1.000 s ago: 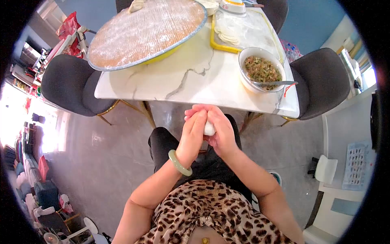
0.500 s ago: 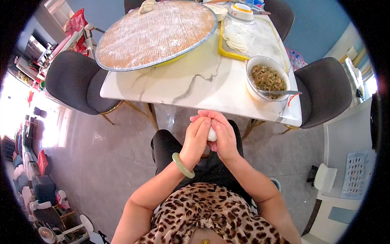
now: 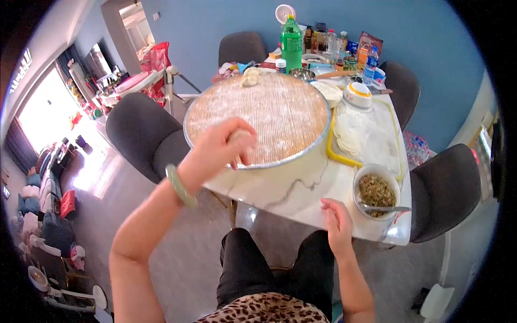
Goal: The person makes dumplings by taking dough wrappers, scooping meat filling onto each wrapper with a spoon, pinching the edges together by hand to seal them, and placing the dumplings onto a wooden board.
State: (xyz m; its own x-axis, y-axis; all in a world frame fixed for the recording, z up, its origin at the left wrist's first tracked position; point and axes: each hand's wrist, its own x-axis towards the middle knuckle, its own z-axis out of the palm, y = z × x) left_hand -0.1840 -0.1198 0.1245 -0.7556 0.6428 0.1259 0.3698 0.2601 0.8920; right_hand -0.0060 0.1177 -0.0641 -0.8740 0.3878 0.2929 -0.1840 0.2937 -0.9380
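Observation:
My left hand, with a pale green bangle on its wrist, is closed around a pale dumpling, mostly hidden by the fingers. It hangs over the front left of a round, flour-dusted tray. A few finished dumplings sit at the tray's far side. My right hand holds nothing, its fingers apart, by the table's front edge. Right of it stands a white bowl of chopped filling with a metal utensil resting in it. Round dough wrappers overlap on a yellow-edged board.
A white and orange container stands on the board's far end. Behind it are a green bottle and several jars and bottles. Dark chairs stand left and right of the marble-patterned table.
My hands were pressed together around a white dough piece above my lap. They have parted: the left carried it forward over the tray, the right moved right, and the view has tilted up.

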